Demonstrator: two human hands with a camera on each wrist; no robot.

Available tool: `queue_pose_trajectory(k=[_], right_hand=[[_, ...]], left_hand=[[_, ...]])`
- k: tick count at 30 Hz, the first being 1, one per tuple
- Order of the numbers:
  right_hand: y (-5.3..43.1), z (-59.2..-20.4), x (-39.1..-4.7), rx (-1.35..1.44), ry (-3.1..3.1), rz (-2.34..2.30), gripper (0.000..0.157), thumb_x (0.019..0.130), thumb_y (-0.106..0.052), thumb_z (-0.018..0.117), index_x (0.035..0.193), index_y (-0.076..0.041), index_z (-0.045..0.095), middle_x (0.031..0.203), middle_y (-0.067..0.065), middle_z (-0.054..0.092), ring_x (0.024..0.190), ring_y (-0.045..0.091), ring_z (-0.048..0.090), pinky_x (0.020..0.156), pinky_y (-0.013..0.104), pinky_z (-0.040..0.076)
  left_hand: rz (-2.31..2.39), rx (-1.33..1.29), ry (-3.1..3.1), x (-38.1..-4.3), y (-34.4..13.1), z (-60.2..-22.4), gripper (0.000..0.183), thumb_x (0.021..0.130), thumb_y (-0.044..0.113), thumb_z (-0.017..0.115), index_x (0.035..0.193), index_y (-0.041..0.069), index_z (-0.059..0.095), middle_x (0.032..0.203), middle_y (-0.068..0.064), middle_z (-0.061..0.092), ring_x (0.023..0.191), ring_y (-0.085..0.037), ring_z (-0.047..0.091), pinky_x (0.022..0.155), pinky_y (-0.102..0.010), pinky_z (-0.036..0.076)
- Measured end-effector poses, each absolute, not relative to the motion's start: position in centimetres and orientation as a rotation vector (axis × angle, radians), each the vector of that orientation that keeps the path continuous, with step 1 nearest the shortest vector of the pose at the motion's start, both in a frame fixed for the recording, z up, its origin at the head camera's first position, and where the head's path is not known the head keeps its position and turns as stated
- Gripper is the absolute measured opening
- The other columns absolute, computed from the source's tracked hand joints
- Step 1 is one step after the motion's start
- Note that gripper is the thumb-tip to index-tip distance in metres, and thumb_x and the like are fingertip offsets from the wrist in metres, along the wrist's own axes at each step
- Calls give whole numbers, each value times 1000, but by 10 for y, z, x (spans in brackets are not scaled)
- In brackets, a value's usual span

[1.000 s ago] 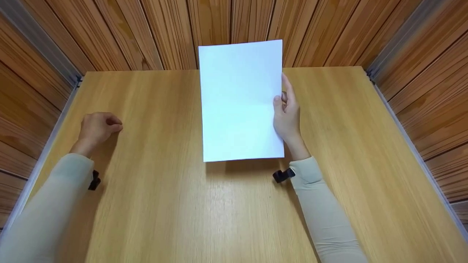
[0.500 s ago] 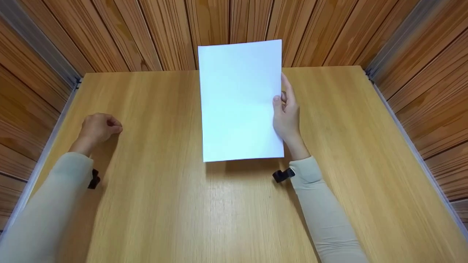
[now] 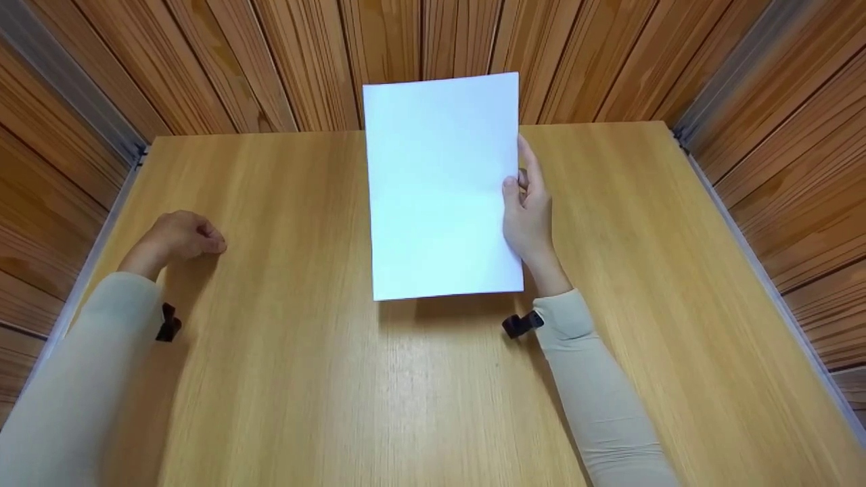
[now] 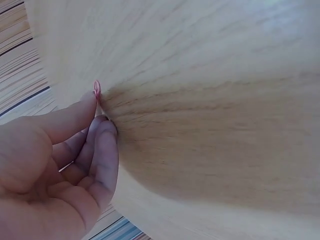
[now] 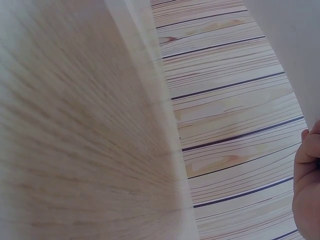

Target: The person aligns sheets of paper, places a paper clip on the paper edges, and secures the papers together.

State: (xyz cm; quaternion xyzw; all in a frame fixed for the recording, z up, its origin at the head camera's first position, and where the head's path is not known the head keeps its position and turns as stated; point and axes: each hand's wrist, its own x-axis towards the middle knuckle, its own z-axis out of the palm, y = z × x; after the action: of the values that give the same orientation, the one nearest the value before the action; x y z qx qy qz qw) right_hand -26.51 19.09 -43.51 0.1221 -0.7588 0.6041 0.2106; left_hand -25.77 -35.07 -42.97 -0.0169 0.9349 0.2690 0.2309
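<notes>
My right hand [image 3: 530,216] grips a blank white sheet of paper [image 3: 443,189] by its right edge, thumb on the front and the other fingers behind it. The paper is raised at a slant over the wooden table and casts a shadow below its lower edge. At the far left, my left hand [image 3: 183,235] is low over the table, thumb and fingertips pinched together. In the left wrist view, a small pink wire loop, like the end of a paper clip [image 4: 97,88], sticks out from those fingertips. Only part of the right hand [image 5: 306,185] and the paper [image 5: 295,45] shows in the right wrist view.
The table [image 3: 433,392] has a light wood grain. Wood-plank walls [image 3: 298,61] enclose it at the back and both sides, with grey metal strips along the corners. A small black wrist camera [image 3: 523,325] sits at the right cuff, another [image 3: 168,322] at the left.
My left hand has tilted slightly, its wrist shifting left and its fingertips dipping a little lower. The right hand and paper stay nearly still; the whole view drifts slightly.
</notes>
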Motion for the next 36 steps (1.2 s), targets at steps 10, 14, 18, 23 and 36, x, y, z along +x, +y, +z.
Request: queue_pose_trajectory(k=[10, 14, 18, 23, 36], right_hand=[[191, -435, -267, 333, -2097, 1684, 59, 110, 1, 48, 167, -12, 34, 144, 12, 61, 89, 17, 57, 67, 23, 42], [190, -434, -266, 332, -2096, 1670, 60, 110, 2, 48, 167, -10, 33, 147, 13, 59, 87, 17, 54, 65, 23, 39], [190, -435, -266, 326, -2104, 1672, 60, 110, 1, 48, 167, -12, 34, 151, 9, 58, 94, 17, 58, 69, 24, 42], [191, -435, -266, 333, -2110, 1687, 58, 111, -1, 47, 167, -15, 35, 153, 5, 57, 100, 17, 61, 74, 23, 47], [190, -436, -264, 348, -2113, 1634, 58, 111, -1, 49, 166, -12, 35, 148, 6, 61, 91, 16, 60, 63, 23, 43]], left_hand=[[851, -2, 2628, -252, -342, -429, 20, 109, 15, 60, 115, -4, 65, 113, -20, 71, 98, -28, 65, 77, -30, 54], [891, 26, 2650, -253, -337, -432, 19, 109, 15, 61, 118, -2, 64, 114, -21, 69, 97, -28, 65, 74, -28, 54], [941, 33, 2681, -253, -330, -434, 19, 108, 13, 62, 121, -2, 64, 117, -23, 69, 99, -31, 67, 73, -23, 55], [983, 49, 2729, -254, -319, -431, 19, 108, 14, 63, 120, -1, 65, 117, -23, 72, 102, -32, 68, 75, -22, 53], [1100, 137, 2867, -269, -278, -401, 20, 113, 20, 53, 122, 3, 60, 118, -20, 68, 104, -30, 63, 72, -18, 49]])
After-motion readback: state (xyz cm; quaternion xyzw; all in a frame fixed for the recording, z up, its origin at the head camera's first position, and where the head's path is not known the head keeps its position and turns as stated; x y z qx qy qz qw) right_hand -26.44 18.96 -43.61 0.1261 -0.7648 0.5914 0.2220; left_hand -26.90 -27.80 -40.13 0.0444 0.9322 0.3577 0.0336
